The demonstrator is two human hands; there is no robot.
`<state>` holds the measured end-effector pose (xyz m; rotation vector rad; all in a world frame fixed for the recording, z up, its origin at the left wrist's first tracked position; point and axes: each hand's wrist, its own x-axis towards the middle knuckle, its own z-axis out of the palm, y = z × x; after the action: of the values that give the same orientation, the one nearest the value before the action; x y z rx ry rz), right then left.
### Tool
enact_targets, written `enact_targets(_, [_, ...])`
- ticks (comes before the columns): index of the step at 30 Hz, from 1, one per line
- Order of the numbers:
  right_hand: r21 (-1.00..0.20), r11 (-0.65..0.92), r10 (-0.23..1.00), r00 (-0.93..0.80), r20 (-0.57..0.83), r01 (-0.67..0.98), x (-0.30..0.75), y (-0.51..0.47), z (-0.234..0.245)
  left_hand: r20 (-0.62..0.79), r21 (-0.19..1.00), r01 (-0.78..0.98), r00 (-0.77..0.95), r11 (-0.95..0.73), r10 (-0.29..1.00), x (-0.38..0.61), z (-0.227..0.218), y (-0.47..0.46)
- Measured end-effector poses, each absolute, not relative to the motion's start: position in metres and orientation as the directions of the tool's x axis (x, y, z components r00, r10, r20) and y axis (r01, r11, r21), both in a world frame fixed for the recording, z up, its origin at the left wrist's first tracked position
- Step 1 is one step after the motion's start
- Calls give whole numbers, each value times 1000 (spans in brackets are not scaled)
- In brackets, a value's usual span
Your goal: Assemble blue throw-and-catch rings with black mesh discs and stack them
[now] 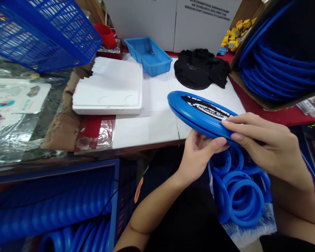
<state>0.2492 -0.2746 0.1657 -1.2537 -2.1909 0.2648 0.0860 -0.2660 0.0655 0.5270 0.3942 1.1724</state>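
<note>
Right of centre in the frame, the left hand (195,155) and right hand (267,143) both grip one round blue plastic disc (201,113), printed black and white. One light-blue rectangular plastic tray (157,66) and one crumpled black cloth (199,68) sit upper centre; overlapping blue plastic rings (259,197), uncountable, lie lower right.
</note>
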Motion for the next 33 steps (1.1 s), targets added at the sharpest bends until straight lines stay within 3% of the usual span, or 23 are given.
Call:
enact_targets(9, [-446,534,835,-368,409,718,243,-279,184,-19,550,-786,325,281,946,92,78,-271])
enact_targets(33, [-382,557,818,-408,406,738,251,-281,171,7,585,-761,352,282,936,84,75,-273])
